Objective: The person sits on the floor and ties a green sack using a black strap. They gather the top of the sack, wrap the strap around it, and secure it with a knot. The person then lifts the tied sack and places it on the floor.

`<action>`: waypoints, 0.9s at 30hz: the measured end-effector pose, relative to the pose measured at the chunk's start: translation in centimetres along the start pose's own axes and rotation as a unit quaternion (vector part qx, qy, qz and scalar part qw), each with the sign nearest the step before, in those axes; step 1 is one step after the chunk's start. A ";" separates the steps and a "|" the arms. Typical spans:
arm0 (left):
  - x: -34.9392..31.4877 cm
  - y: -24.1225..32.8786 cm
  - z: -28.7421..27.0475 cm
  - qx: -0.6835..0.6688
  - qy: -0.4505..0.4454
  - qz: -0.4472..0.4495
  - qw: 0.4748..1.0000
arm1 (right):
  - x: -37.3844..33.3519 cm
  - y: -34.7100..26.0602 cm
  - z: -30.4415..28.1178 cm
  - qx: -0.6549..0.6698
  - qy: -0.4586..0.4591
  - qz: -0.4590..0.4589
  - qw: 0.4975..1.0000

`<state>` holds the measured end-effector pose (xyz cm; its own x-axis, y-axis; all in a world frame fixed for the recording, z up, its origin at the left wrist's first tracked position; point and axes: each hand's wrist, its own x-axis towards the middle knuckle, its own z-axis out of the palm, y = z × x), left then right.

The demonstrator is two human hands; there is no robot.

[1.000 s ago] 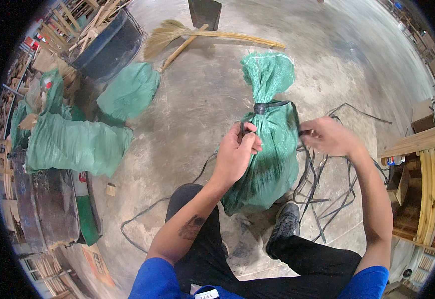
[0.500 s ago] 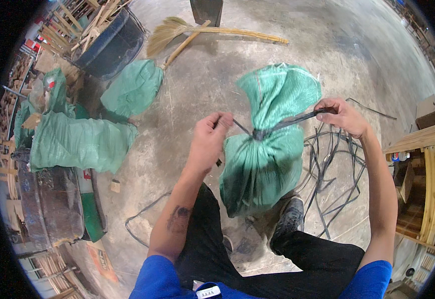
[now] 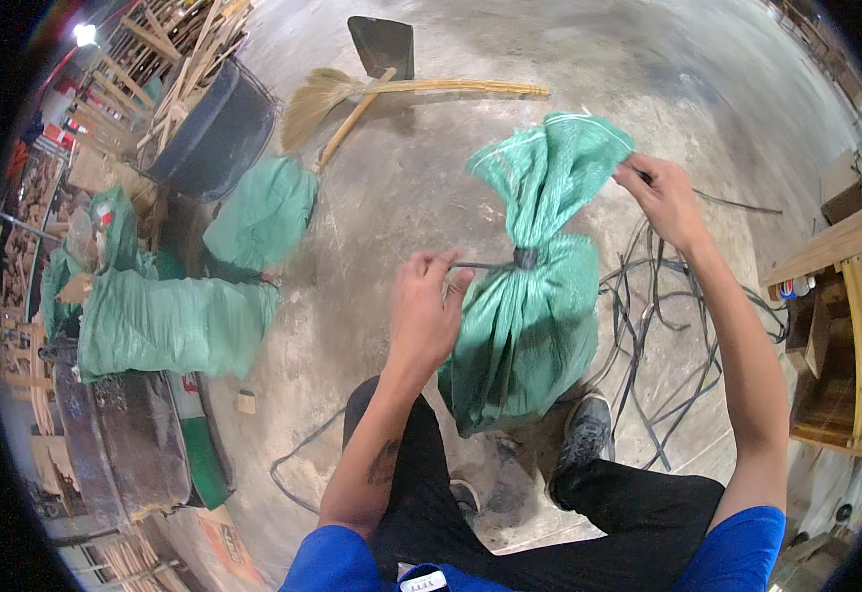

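Note:
A green woven sack [image 3: 524, 335] stands on the floor in front of me, cinched at its neck, with its mouth fanned out above. A black strap [image 3: 485, 264] is wrapped tightly round the neck. Its left end runs into my left hand [image 3: 426, 311], which is closed on it. My right hand [image 3: 663, 202] is at the upper right edge of the sack's mouth, fingers pinched, with a dark bit of strap showing between them. The strap's stretch between the neck and my right hand is hidden behind the sack's flared top.
Loose black strapping [image 3: 653, 335] lies tangled on the floor right of the sack. Filled green sacks [image 3: 174, 321] lie at left beside a dark drum [image 3: 120, 434]. Behind them are a tub [image 3: 219, 133] of wood scraps, a broom [image 3: 317, 104] and a dustpan [image 3: 386, 47]. A wooden shelf [image 3: 860, 335] stands at right.
My right hand has moved up to the sack's mouth, and the strap length that stretched across the front to it no longer shows. My left hand is slightly lower, still pulling its end leftward.

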<state>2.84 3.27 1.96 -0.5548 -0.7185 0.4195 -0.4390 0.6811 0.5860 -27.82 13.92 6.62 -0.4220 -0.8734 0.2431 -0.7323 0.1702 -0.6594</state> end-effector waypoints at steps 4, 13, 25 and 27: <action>-0.2 2.8 -1.2 -0.069 -0.078 0.020 0.994 | 0.8 -3.7 2.1 0.005 0.032 -0.090 0.995; 0.6 4.3 -2.5 0.001 -0.191 -0.194 0.962 | 1.9 -7.2 1.1 0.012 0.143 -0.175 0.974; 5.5 -3.5 -14.0 0.143 0.045 0.070 0.986 | 1.2 2.4 2.2 -0.029 0.192 0.036 0.980; 5.8 -1.9 -16.1 -0.025 0.178 0.057 0.982 | 0.9 3.6 3.1 -0.099 0.150 0.058 0.982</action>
<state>11.81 -4.49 14.45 -0.3120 -0.6472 0.6955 -0.3485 0.7590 0.5500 -29.16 12.36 2.27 -0.6262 -0.6737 0.3925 -0.7464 0.3726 -0.5514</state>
